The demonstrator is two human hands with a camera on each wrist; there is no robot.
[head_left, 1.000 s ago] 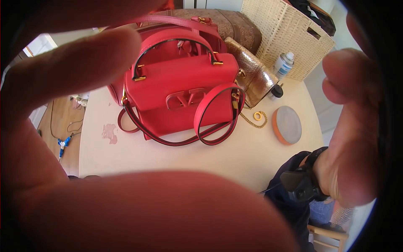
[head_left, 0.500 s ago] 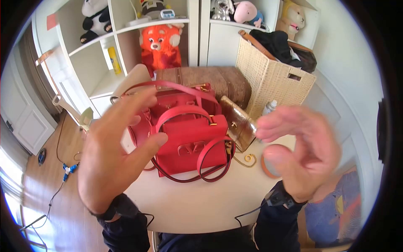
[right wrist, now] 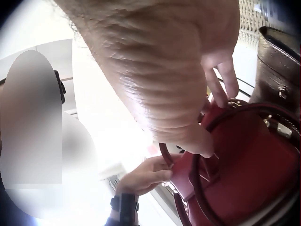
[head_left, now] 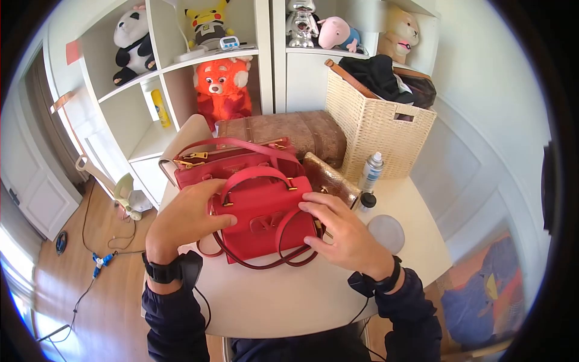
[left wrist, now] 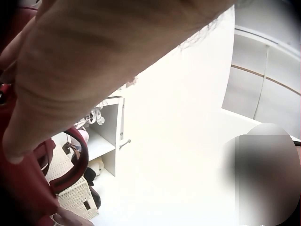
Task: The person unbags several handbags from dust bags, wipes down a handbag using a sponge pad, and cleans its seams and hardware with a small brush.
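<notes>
A red handbag (head_left: pixel 265 208) with a raised top handle and a V emblem stands on the white table, its strap looped in front. My left hand (head_left: pixel 186 220) rests at the bag's left side, thumb on the front and fingers behind the edge. On the right side my right hand (head_left: pixel 344 232) touches the bag with spread, slightly bent fingers beside the strap loop. In the right wrist view, the right hand (right wrist: pixel 188 80) lies along the red bag (right wrist: pixel 249 160). Behind it stands a second red bag (head_left: pixel 196 172) with gold zips.
A gold clutch (head_left: pixel 330 181), a spray can (head_left: pixel 371 172), a black cap (head_left: pixel 367 201) and a round grey-topped disc (head_left: pixel 386 233) are on the right. Behind are a brown case (head_left: pixel 289 134) and a wicker basket (head_left: pixel 386 130). Cables lie on the floor at left.
Both hands have come down from in front of the camera and from the air to the sides of the front red bag. The head view has shifted, showing more of the shelves.
</notes>
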